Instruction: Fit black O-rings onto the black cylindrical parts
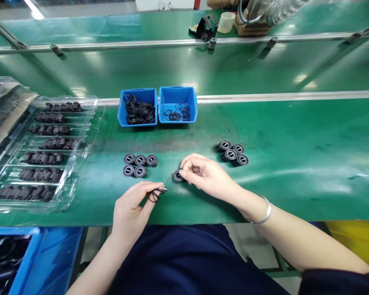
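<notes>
My left hand (132, 209) pinches a few thin black rubber rings (154, 195) between thumb and fingertips, just above the table's near edge. To the right of it, my right hand (203, 174) has its thumb and fingers closed at the edge of a black round cap (177, 176) standing on the green table. The fingers partly cover that cap, so I cannot tell whether a ring is on it. Left of it stand several black caps (140, 160) with a pale slot on top. Several similar caps (230, 154) are grouped further right.
Behind my hands sit two blue bins, the left bin (120, 114) heaped with black rings and the right bin (172, 95) with fewer. Clear plastic trays (80, 143) of black parts lie at left. A blue crate (33, 241) is low at left. A metal rail (172, 43) crosses behind.
</notes>
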Motion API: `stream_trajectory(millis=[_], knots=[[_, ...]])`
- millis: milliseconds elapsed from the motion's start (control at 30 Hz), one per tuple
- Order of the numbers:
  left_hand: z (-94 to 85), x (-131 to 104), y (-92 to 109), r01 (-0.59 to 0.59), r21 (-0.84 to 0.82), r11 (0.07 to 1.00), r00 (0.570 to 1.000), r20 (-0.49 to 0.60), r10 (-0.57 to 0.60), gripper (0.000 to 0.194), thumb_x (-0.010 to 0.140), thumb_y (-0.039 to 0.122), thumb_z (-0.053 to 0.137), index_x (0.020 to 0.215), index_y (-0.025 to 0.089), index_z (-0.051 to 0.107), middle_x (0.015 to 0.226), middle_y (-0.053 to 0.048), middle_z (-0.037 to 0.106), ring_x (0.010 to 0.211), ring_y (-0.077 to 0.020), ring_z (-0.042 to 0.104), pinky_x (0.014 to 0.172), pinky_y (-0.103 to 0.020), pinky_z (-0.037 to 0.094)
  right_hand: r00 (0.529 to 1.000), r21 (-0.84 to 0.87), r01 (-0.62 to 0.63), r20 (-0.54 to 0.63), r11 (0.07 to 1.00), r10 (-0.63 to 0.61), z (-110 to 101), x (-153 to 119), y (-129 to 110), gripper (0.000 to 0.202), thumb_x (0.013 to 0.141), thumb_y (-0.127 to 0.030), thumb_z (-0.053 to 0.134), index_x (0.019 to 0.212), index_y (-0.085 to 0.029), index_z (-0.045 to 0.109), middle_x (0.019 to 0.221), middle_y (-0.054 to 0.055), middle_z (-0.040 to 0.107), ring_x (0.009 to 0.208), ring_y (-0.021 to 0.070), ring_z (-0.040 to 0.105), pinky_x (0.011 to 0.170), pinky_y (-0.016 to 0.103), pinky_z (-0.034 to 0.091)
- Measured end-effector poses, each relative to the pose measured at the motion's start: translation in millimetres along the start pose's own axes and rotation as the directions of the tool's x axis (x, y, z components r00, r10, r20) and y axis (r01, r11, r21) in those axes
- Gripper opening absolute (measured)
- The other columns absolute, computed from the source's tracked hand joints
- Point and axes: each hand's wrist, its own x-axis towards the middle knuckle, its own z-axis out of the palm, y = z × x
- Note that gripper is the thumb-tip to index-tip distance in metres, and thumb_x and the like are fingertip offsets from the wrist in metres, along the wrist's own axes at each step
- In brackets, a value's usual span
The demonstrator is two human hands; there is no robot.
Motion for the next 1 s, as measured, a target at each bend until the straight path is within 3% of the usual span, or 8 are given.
stream_trajectory(millis=[167, 333, 600, 767, 867, 1000], knots=[[7.4, -1.1, -4.9, -0.273, 0.163, 0.948, 0.962, 0.050, 0.268, 0.028, 0.089, 0.000, 0.058, 0.112, 0.014, 0.067, 0.111, -0.009, 0.072, 0.106, -0.0153, 0.068, 0.098, -0.026, 0.054, 1.000, -0.017, -0.009, -0.012, 1.000, 0.009, 2.5, 3.3, 8.7, 0.024, 0.089, -0.025, 0.063, 0.068, -0.016, 0.056, 0.090, 0.005, 0.060, 0.063, 0.0102, 0.053, 0.054, 0.023, 0.045], [15.8, 0.8, -8.8, -0.466, 0.212, 0.859, 0.884, 0.154, 0.442, 0.031, 0.087, -0.003, 0.055, 0.114, 0.009, 0.064, 0.124, -0.019, 0.066, 0.127, -0.0273, 0.058, 0.107, -0.045, 0.051, 0.999, 0.000, -0.031, -0.008, 1.000, 0.031, 3.0, 4.0, 11.2, 0.023, 0.089, -0.025, 0.062, 0.069, -0.017, 0.056, 0.091, 0.005, 0.060, 0.061, 0.0096, 0.053, 0.050, 0.022, 0.044], [20.8, 7.7, -6.3, -0.621, 0.265, 0.738, 0.780, 0.297, 0.551, 0.023, 0.089, -0.001, 0.056, 0.110, 0.002, 0.064, 0.130, -0.026, 0.062, 0.134, -0.0339, 0.050, 0.112, -0.051, 0.045, 0.991, 0.106, -0.133, 0.047, 0.985, 0.129, 3.6, 4.1, 16.4, 0.021, 0.091, -0.032, 0.063, 0.078, -0.017, 0.056, 0.088, 0.005, 0.063, 0.058, 0.0096, 0.059, 0.046, 0.020, 0.047], [17.9, 10.1, -8.8, -0.623, 0.241, 0.744, 0.776, 0.311, 0.549, 0.024, 0.091, 0.001, 0.053, 0.111, 0.006, 0.064, 0.132, -0.021, 0.063, 0.136, -0.0292, 0.049, 0.114, -0.050, 0.042, 0.957, 0.393, -0.283, 0.182, 0.875, 0.227, 6.0, 4.4, 17.3, 0.028, 0.091, -0.041, 0.065, 0.102, -0.017, 0.055, 0.073, 0.002, 0.064, 0.057, 0.0145, 0.065, 0.039, 0.019, 0.048], [15.4, 9.9, -9.9, -0.626, 0.220, 0.748, 0.771, 0.319, 0.551, 0.025, 0.091, 0.000, 0.052, 0.112, 0.006, 0.064, 0.132, -0.020, 0.063, 0.135, -0.0286, 0.050, 0.115, -0.050, 0.042, 0.936, 0.472, -0.341, 0.253, 0.813, 0.245, 5.7, 6.6, 15.0, 0.030, 0.088, -0.041, 0.068, 0.096, -0.014, 0.057, 0.071, 0.002, 0.063, 0.057, 0.0142, 0.066, 0.040, 0.018, 0.051], [13.9, 6.3, -10.3, -0.648, 0.259, 0.716, 0.752, 0.367, 0.548, 0.023, 0.093, 0.003, 0.052, 0.110, 0.007, 0.066, 0.133, -0.018, 0.062, 0.134, -0.0281, 0.052, 0.116, -0.048, 0.040, 0.895, 0.430, -0.425, 0.333, 0.797, 0.298, 2.8, 14.6, 8.7, 0.030, 0.082, -0.036, 0.076, 0.089, -0.014, 0.058, 0.072, 0.001, 0.064, 0.052, 0.0121, 0.065, 0.037, 0.016, 0.050]])
